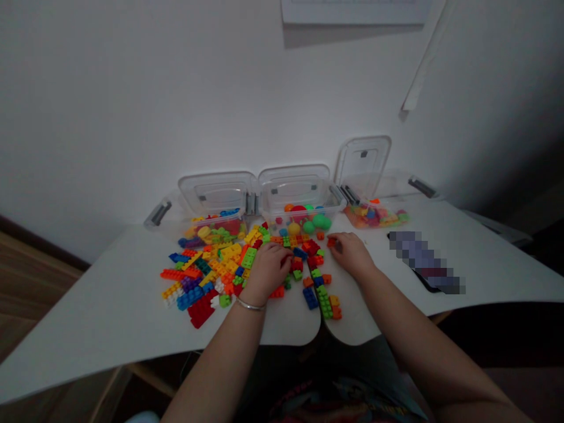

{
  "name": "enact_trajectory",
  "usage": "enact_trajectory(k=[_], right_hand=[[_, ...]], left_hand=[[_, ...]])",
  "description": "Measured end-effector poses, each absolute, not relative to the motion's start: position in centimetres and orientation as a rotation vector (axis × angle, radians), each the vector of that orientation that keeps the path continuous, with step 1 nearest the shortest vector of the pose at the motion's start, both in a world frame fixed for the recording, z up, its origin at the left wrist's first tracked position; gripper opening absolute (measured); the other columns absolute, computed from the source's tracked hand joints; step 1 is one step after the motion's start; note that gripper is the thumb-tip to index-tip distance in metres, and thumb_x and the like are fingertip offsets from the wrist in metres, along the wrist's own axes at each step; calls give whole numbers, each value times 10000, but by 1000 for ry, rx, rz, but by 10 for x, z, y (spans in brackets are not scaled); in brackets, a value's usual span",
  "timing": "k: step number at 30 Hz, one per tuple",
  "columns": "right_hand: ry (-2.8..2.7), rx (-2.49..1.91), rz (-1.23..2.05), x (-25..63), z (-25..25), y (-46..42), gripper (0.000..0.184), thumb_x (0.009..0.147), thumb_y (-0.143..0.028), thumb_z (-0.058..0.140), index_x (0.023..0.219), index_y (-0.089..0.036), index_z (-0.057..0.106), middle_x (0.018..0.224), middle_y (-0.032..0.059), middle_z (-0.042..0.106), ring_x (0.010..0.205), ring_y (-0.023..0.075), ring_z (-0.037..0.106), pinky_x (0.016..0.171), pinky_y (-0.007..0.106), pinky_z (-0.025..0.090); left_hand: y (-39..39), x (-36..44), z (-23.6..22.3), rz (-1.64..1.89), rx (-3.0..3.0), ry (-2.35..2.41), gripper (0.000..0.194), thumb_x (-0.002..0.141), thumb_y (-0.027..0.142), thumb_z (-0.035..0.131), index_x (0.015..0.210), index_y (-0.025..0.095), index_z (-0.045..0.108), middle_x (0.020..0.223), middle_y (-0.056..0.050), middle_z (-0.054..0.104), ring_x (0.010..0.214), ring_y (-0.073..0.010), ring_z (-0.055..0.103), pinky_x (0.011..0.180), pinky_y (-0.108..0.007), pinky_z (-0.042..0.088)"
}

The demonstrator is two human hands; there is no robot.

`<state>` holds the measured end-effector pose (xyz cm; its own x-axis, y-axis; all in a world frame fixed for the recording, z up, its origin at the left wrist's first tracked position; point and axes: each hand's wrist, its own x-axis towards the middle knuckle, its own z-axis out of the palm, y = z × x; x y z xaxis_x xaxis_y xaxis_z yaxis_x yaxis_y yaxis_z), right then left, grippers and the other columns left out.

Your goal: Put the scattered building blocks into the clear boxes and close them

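Note:
My left hand (269, 269), with a bangle on the wrist, lies curled at the right edge of a loose pile of toy building bricks (229, 254). Its fingertips come together beside red and dark blue bricks, and whatever they pinch is hidden. To the right, my right hand (352, 254) pinches a small orange brick (331, 241) just above the tabletop. Between the hands runs a scattered line of bricks, with a long green brick (325, 302) near the front edge and a blue brick (309, 298) to its left.
Clear plastic boxes with raised lids stand along the wall: a left box (215, 220), a middle box (304, 212) holding colourful balls, and a right box (376, 214) with small pieces. A phone (423, 264) rests at right. The white table (132, 305) has a notched front edge.

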<state>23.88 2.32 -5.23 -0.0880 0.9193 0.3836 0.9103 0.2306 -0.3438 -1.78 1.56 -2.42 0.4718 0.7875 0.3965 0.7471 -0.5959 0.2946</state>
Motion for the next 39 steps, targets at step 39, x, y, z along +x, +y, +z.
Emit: enact_trajectory(k=[39], right_hand=[[-1094,-1447,-88,336,52,97,306,717,-321,672,959,-206,525,909,57,684,708,182,638,673,340,515]], left_hand=[[16,-18,-24,778,2616,1368,178,862,187,578,945,205,734,919,-48,725,970,-234,582,912,-397,480]])
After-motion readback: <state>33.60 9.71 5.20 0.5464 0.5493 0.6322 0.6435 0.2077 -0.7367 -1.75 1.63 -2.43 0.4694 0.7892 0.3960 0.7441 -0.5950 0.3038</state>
